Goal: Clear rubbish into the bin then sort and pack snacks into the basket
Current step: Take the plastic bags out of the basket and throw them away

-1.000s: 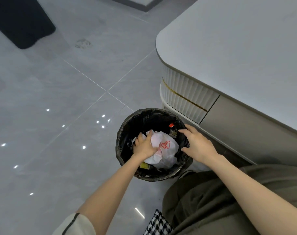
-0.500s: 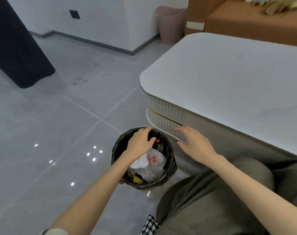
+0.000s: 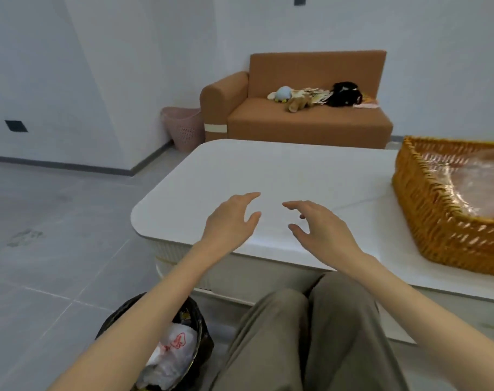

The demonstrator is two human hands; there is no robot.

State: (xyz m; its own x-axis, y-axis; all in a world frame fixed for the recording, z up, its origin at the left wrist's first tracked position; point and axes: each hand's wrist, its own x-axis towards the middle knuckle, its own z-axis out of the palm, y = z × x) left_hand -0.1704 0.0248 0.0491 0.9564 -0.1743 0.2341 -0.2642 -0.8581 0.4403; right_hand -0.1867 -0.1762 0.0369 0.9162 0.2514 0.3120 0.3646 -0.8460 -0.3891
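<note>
Both hands are over the table (image 3: 268,170) nr its front-left corner, holding nothing: the left hand (image 3: 228,221) and right hand (image 3: 321,230) hover side by side, palms down, fingers spread and loosely bent, thumbs apart from the fingers, w/ a gap btwn the two hands. Main risk, as I judge it: the bin (image 3: 206,342) sits on the floor just off the table's front-left corner, right under the left forearm and beside the knee. A leg shift or a low sweep of that arm could tip it and spill the white bag (image 3: 175,351) and the other rubbish. Second: the basket (image 3: 426,221) stands at the table's right side w/ its near wall close to the front edge, so a push from the left could prob. nudge it toward that edge. The clear film (image 3: 476,179) inside it looks slick, so packs may slide instead of staying sorted. Third: snacks aren't in view, so a reach made w/o looking first would grasp nothing. Re the grip: the basket is well to the right of the right hand along the table's front edge, not touching it, while the bin is below and behind both hands, on the left-hand side. The rubbish step looks done to me — where the snacks lie vs the table I can't tell.
</note>
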